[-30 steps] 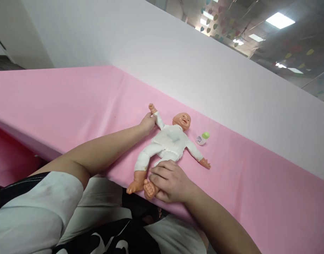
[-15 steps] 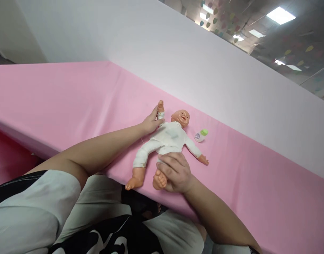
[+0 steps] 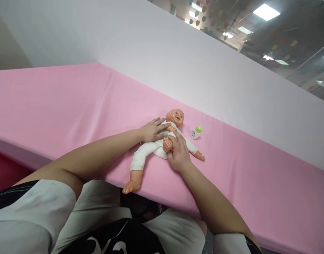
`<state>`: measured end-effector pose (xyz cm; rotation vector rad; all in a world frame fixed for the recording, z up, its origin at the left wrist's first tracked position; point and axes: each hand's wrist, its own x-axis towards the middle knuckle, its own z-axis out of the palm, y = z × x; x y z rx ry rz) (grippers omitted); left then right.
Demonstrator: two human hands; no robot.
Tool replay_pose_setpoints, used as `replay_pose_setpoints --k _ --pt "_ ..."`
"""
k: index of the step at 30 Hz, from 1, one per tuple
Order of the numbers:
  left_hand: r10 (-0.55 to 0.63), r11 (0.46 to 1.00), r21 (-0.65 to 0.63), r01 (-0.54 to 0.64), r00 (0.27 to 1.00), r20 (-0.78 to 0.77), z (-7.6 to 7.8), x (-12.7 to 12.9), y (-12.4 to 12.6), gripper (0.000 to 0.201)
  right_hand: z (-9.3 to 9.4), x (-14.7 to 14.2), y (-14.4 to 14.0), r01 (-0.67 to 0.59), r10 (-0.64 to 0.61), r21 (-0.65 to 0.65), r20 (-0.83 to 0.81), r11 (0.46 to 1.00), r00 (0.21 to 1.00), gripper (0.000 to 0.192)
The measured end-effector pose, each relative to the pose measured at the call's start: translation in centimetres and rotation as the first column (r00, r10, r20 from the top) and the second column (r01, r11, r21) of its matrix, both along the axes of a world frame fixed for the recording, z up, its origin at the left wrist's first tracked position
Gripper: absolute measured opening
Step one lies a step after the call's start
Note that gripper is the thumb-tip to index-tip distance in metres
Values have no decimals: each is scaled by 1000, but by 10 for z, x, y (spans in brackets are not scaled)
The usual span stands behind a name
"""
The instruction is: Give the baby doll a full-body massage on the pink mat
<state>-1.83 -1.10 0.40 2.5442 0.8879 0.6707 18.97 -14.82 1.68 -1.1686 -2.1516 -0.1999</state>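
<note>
A plastic baby doll (image 3: 148, 151) in white clothes lies on its back on the pink-covered table (image 3: 58, 106), head toward the white wall. My left hand (image 3: 152, 129) presses the doll's near arm across its chest, fingers spread. My right hand (image 3: 179, 151) grips the doll's far leg, folded up so its foot sits over the belly. The other leg stretches toward the table's front edge, its foot hanging over. The doll's far arm lies out to the right.
A small white bottle with a green cap (image 3: 195, 132) lies on the pink cloth just right of the doll's head. A white partition wall (image 3: 204, 77) runs along the table's far side. My lap is below the front edge.
My left hand folded the doll's raised arm down onto its chest. My right hand lifted the far leg from the table edge and bent it up over the belly.
</note>
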Motion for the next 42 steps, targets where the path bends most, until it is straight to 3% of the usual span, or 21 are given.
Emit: replay_pose_setpoints --k 3,5,7,9,13,15,17,21,23,27,30,32,34,39,42 --pt "114 986 -148 -74 951 286 -1 0 1 73 4 0 -9 -57 56 104 9 993 998 47" --pt "277 948 -274 -162 845 457 -2 -2 5 71 10 -4 -19 -98 96 160 23 982 995 45" --pt "457 870 -439 -224 702 546 -2 -5 13 67 18 -9 -32 -157 152 172 41 973 988 44" --pt "618 753 -622 -216 559 553 -2 -10 24 56 23 -16 -44 -261 256 119 60 958 965 42" --pt "830 491 -871 -24 316 460 2 -20 42 25 19 -28 -57 -477 486 -91 166 874 858 35" --pt "876 420 -906 56 236 421 5 -24 47 15 12 -34 -58 -479 498 -133 234 867 835 31" --pt "888 403 -912 83 205 411 8 -26 48 9 6 -38 -59 -453 473 -139 291 881 831 32" --pt "876 432 -900 56 209 434 7 -24 44 9 6 -41 -61 -490 493 -91 299 867 817 34" --pt "821 519 -854 12 270 503 6 -22 37 16 11 -37 -60 -527 518 -22 225 849 825 34" --pt "476 836 -545 -60 574 667 7 -15 13 46 20 -20 -52 -471 479 168 -2 866 878 50" --pt "216 959 -274 -73 814 539 11 -11 -4 71 19 -4 -36 -309 350 258 -129 915 928 63" --pt "121 984 -164 -63 918 376 11 -9 -9 77 14 4 -23 -170 209 226 -162 959 964 64" --pt "75 993 -105 -51 966 248 9 -7 -11 75 5 10 -10 -80 102 141 -162 987 982 61" --pt "60 997 -62 -49 981 184 3 -4 -8 71 -11 13 5 -3 -9 -79 -151 997 989 60" --pt "95 994 -77 -79 965 243 4 -4 -9 76 -6 11 -1 -40 30 -64 -148 997 989 59"
